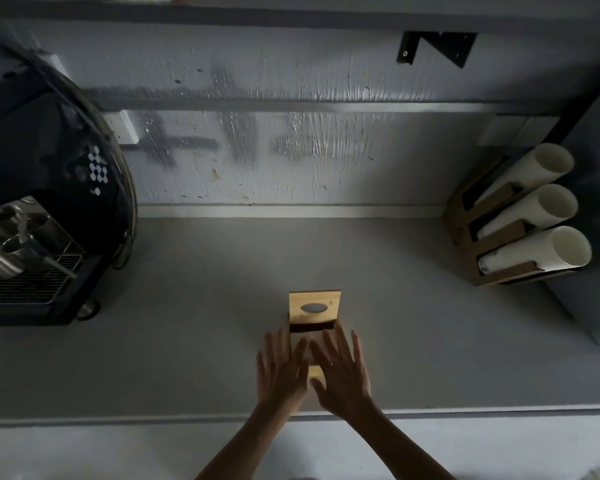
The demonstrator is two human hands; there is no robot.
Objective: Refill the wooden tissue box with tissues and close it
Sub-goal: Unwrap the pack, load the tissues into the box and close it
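A wooden tissue box stands on the grey counter near its front edge. Its lid, with an oval slot, is swung up and stands open at the far side, showing a dark gap below it. My left hand and my right hand lie flat over the open top of the box, fingers spread and pointing away from me. They cover most of the box's inside, so I cannot see whether tissues are in it. Neither hand grips anything.
A dark espresso machine with a metal drip grate fills the left side. A wooden holder with three stacks of white paper cups stands at the right. A rough grey wall rises behind the counter.
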